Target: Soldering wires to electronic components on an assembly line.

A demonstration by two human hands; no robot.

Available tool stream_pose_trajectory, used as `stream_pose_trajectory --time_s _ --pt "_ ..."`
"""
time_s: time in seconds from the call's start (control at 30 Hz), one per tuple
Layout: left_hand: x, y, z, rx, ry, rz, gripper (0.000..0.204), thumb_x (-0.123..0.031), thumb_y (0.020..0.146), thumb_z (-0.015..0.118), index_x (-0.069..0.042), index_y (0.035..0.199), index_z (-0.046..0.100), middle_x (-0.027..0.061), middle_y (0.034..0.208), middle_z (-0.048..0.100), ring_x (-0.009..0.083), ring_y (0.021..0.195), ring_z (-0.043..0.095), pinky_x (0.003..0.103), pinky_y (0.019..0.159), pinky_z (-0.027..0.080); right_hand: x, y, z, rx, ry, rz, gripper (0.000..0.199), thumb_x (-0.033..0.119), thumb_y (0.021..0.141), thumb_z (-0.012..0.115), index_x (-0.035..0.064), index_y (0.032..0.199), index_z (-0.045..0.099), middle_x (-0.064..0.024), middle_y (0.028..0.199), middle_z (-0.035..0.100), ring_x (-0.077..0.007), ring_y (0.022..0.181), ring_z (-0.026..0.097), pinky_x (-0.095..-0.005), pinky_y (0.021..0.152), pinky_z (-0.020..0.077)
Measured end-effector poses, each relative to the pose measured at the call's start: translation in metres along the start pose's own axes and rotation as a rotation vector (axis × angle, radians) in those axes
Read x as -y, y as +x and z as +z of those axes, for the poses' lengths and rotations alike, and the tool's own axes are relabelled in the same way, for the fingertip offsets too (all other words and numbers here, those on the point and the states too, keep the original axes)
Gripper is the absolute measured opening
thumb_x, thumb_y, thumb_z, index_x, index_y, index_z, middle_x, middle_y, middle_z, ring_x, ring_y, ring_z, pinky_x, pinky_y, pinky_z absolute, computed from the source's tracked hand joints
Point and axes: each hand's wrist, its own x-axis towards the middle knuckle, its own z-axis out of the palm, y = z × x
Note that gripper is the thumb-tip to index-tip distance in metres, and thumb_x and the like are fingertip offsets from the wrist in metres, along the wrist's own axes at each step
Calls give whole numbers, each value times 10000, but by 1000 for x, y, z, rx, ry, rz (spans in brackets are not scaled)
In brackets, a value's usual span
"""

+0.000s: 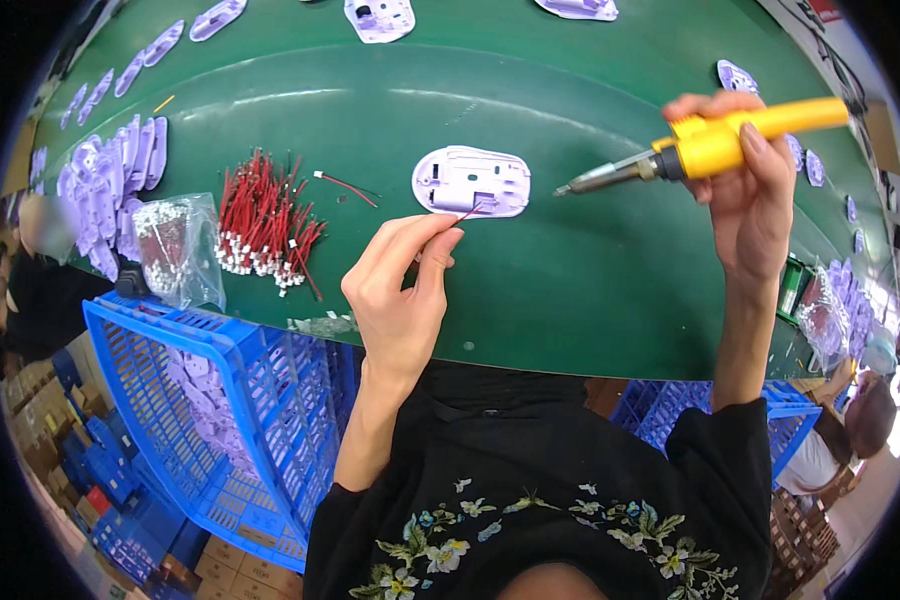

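Note:
A pale lavender plastic housing (453, 167) with small slots and a raised compartment lies open side up on the green bench. At its near edge, my left hand (398, 285) pinches a thin red wire (471, 211) between thumb and forefinger; the wire's end reaches the compartment, and the rest is hidden by the fingers. My right hand (755, 195) grips a yellow soldering gun (712, 148) at the right. Its metal tip points left and down, a short gap away from the housing.
Left of my hands lie a single wire lead (346, 187), a heap of red leads with white connectors (262, 215), a clear bag of leads (178, 250) and stacked lavender housings (110, 185). More housings (380, 18) line the far side. Blue crates (255, 400) stand below the bench edge.

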Motion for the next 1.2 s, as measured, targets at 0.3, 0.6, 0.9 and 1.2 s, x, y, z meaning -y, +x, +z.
stream_pose_trajectory --time_s 0.3,0.6,0.9,1.2 --pt "6 -6 25 -93 122 195 112 49 814 716 20 922 700 46 805 610 110 671 553 243 616 453 -16 15 14 128 -53 17 285 233 997 447 0 1090 583 -252 1066 673 -109 652 550 -221 561 476" --pt "11 -11 26 -158 360 153 188 -84 645 829 -117 816 760 61 1135 502 220 1092 501 331 798 313 -34 16 14 77 -72 70 283 243 988 480 5 1098 587 -227 1047 684 -111 668 570 -220 557 470" --pt "7 -7 27 -148 452 143 152 -111 696 819 -109 828 743 66 1155 523 222 1098 512 353 828 325 -45 19 18 60 -101 117 271 237 989 483 2 1067 594 -217 1015 695 -110 611 560 -225 549 473" --pt "14 -7 31 -202 290 210 127 -57 808 783 -86 920 730 1 863 674 187 906 618 305 820 318 -40 20 12 35 -54 95 291 251 993 468 -1 1081 584 -242 1044 683 -107 599 520 -222 551 459"
